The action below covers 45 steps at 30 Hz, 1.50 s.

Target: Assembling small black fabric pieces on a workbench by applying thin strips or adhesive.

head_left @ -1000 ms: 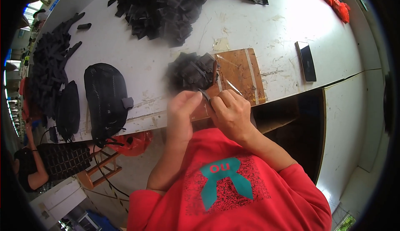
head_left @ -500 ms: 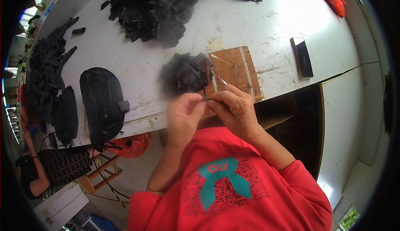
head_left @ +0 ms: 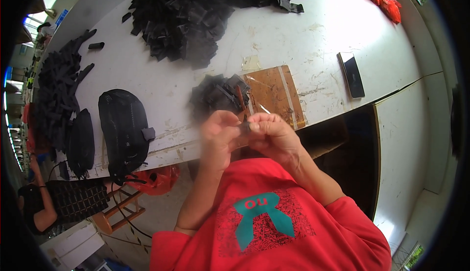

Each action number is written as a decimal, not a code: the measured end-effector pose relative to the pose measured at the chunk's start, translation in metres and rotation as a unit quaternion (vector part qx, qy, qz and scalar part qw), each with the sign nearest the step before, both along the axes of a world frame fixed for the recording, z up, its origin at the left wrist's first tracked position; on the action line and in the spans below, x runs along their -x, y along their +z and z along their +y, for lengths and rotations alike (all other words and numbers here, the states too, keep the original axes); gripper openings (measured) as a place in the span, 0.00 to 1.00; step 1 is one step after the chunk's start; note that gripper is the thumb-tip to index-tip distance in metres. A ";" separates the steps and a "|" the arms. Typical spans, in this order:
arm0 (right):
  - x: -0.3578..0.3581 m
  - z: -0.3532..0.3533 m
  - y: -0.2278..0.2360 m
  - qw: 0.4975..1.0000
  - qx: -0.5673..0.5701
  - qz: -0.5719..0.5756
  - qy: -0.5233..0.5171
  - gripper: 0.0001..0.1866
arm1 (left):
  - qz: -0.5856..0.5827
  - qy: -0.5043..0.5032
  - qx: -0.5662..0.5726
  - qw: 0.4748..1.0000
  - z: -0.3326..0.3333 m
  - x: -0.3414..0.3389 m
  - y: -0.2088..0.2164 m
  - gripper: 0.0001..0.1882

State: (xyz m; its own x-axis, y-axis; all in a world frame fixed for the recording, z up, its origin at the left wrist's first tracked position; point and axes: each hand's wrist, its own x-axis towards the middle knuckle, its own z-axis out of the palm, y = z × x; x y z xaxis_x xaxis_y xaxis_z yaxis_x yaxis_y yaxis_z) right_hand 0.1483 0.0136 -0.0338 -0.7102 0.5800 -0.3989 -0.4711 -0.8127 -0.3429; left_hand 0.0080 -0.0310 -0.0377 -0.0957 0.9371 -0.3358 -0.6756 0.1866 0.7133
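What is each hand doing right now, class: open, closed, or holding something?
Left hand: fingers closed on the small dark piece.
Right hand: closed, pinching the same small dark piece.

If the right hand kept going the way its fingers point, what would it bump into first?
Probably the left hand. The right hand points its fingers leftward, and they already meet the left hand's fingertips around a small dark piece. It is blurred, so the exact contact is unclear.

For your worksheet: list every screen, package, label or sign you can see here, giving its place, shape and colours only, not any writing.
Phone: lies flat on the white table, right of the brown board; a slim rectangle, dark blank screen.
Print on the red shirt: teal ribbon-like shape on the chest.
No packages or signs clear enough to tell.
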 end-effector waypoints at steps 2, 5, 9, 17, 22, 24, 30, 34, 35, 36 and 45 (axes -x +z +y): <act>0.000 0.000 0.002 0.998 0.005 0.057 0.010 0.05 | 0.293 0.099 -0.044 0.950 0.001 -0.010 0.004 0.09; 0.003 0.008 0.018 0.991 -0.104 -0.057 0.064 0.09 | 0.552 0.204 -0.170 0.790 0.000 -0.021 0.007 0.10; 0.004 0.024 0.061 0.913 -0.350 -0.209 0.017 0.13 | -0.053 0.041 -0.085 0.994 0.015 0.002 0.051 0.14; 0.019 0.062 0.047 0.908 -0.376 -0.169 0.080 0.16 | -0.110 -0.044 -0.038 0.992 0.032 0.022 0.052 0.11; 0.014 0.056 0.045 0.753 -0.551 -0.361 -0.005 0.17 | 0.296 0.106 -0.129 0.940 0.032 0.006 0.055 0.14; 0.015 0.049 0.049 0.759 -0.532 -0.369 -0.068 0.14 | 0.415 0.107 -0.250 0.869 0.039 0.012 0.058 0.15; 0.015 0.037 0.068 0.574 -0.708 -0.382 -0.152 0.18 | 0.441 0.088 -0.270 0.851 0.040 0.010 0.061 0.05; 0.020 0.035 0.074 0.596 -0.690 -0.379 -0.158 0.15 | 0.131 0.137 -0.233 0.954 0.035 0.014 0.058 0.06; 0.021 0.035 0.075 0.596 -0.690 -0.379 -0.158 0.15 | 0.081 0.122 -0.238 0.960 0.035 0.016 0.057 0.06; 0.021 0.035 0.075 0.614 -0.675 -0.378 -0.159 0.13 | 0.030 0.106 -0.243 0.964 0.036 0.017 0.055 0.06; 0.020 0.033 0.052 0.574 -0.697 -0.392 -0.179 0.08 | 0.098 0.087 -0.256 0.958 0.031 0.021 0.034 0.06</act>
State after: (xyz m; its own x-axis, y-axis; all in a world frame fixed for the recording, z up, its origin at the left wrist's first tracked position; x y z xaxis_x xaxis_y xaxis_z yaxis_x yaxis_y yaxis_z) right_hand 0.1283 0.0468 0.0180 -0.3647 0.7766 0.5137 0.2206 0.6080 -0.7626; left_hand -0.0133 -0.0003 -0.0036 -0.2800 0.9382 0.2032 -0.5088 -0.3246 0.7973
